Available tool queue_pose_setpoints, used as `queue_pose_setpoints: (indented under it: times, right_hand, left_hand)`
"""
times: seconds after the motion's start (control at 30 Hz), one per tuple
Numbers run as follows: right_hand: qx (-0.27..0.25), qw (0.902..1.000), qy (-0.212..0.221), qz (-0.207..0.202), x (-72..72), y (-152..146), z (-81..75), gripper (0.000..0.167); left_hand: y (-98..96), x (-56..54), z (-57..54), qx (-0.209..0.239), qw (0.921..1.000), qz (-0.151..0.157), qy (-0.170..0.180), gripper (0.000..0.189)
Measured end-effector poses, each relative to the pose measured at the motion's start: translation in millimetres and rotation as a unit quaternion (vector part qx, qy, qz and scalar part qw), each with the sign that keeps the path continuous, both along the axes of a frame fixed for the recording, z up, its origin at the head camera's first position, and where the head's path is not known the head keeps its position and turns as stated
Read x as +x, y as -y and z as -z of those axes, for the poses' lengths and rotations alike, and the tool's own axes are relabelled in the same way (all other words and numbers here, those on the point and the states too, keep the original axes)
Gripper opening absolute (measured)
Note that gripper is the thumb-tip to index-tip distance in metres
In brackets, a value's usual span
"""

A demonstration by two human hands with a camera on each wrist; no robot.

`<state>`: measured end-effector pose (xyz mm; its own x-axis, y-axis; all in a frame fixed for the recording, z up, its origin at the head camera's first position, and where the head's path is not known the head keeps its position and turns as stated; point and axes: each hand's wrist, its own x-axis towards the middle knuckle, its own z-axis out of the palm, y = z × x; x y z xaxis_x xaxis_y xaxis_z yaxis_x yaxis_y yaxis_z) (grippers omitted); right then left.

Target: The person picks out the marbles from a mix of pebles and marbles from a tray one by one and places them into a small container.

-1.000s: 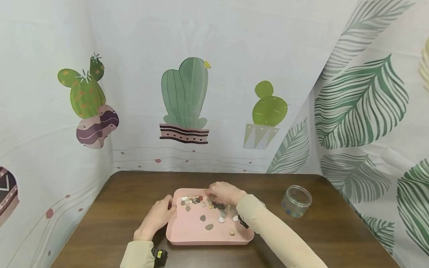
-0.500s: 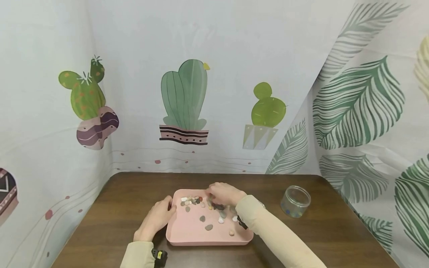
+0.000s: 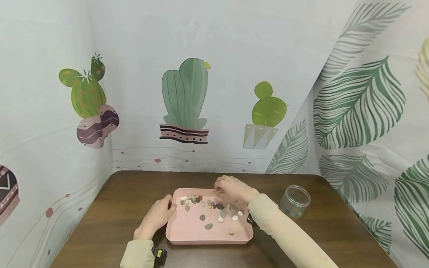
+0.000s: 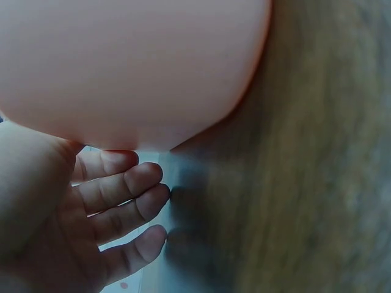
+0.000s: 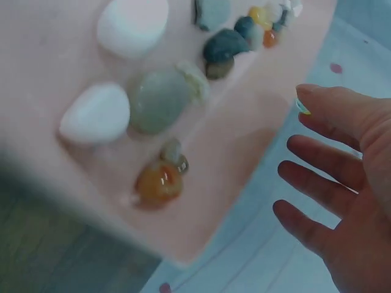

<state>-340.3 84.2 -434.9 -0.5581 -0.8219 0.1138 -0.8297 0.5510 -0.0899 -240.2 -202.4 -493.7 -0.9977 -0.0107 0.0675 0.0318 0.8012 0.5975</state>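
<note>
A shallow pink tray [image 3: 187, 232] lies on the table, with pebbles [image 3: 222, 213] of several colours spread over its back half. My left hand [image 3: 157, 214] holds the tray's left rim, the thumb over the edge and the fingers outside; in the left wrist view, the loosely bent fingers [image 4: 143, 204] sit by its outer wall. Above the back rim, my right hand [image 3: 234, 189] pinches a small clear glass marble [image 5: 302, 107] with yellow-green in it between thumb and index finger. The right hand's other fingers are spread, touching nothing.
A clear round jar [image 3: 296, 201] stands right of the tray, with a few blue and greenish marbles at its bottom. The brown table [image 3: 134, 186] ends at a printed cloth [image 3: 228, 160] behind. White stones [image 5: 98, 116] and an orange stone [image 5: 159, 183] lie near the tray's corner.
My right hand has risen off the pebbles at the tray's back and shifted right, with the marble between its fingertips. My left hand stays on the rim.
</note>
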Motion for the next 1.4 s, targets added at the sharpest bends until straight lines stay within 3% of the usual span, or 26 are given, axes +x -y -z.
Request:
queue_pose_setpoints:
  times: [0.27,0.7,0.9,1.2,1.4]
  right_hand:
    - [-0.046,0.9982,0.013,0.034,4.6,-26.2,-10.1,0.004]
    - [-0.104,0.9926,-0.046,0.044,20.5,-71.9,-14.8,0.009]
    - [-0.151,0.9846,-0.07,0.055,26.0,-94.3,-18.6,0.011]
    - [-0.192,0.9715,-0.084,0.111,33.8,-133.0,-20.3,0.014]
    - [-0.238,0.9532,-0.143,0.12,36.2,-161.2,-17.0,0.019]
  left_hand:
    - [1.1,3.2,2.5,0.003,1.0,0.002,0.003,0.008]
    - [1.3,2.9,3.9,0.006,1.0,-0.001,-0.001,0.009]
    - [-0.1,2.2,2.9,0.001,1.0,0.001,-0.006,0.009]
    - [-1.4,-0.2,1.6,-0.004,0.9998,0.006,-0.019,0.009]
    - [0.4,0.0,2.4,-0.001,0.9998,0.004,-0.019,0.009]
